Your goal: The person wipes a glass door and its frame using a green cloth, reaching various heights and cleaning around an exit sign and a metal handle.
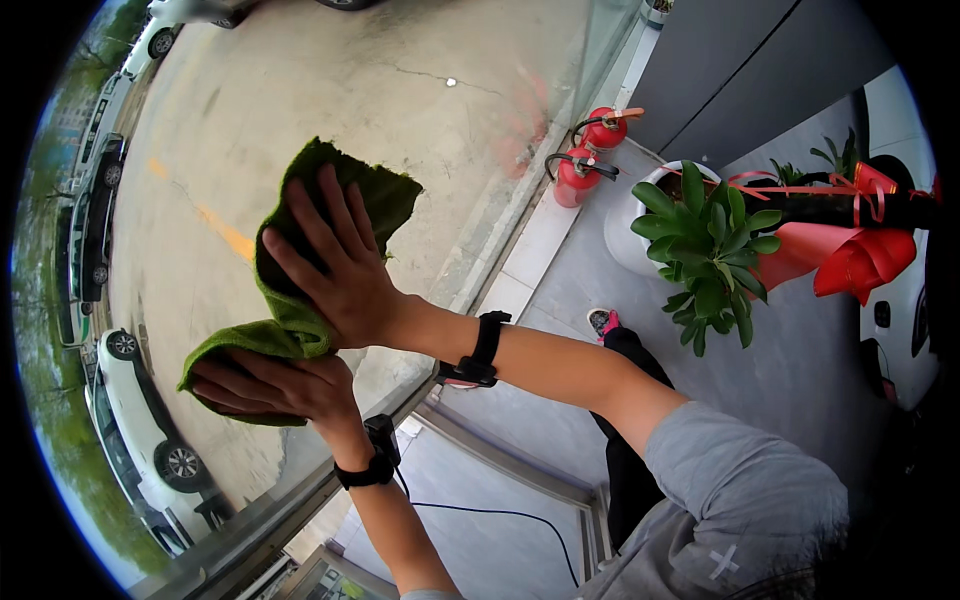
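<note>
A green cloth [290, 225] is spread against a large glass pane, through which pavement shows. My right hand [345, 270] lies on its upper part, palm down, fingers stretched and spread. Lower down, my left hand [275, 385] rests on the folded lower part [262, 335] of the cloth. Its fingers are stretched out and closer together, with the tips in shade. Both hands press the cloth flat rather than wrapping round it. Each wrist wears a black strap; the left one carries a small black device [380, 436].
Two red fire extinguishers [577, 177] stand on the ledge by the glass. A leafy plant [712, 240] in a white pot [628, 235] and red wrapping [865, 262] are at the right. A metal frame [500, 455] and a dark cable [490, 510] lie below. Parked cars [150, 435] show outside.
</note>
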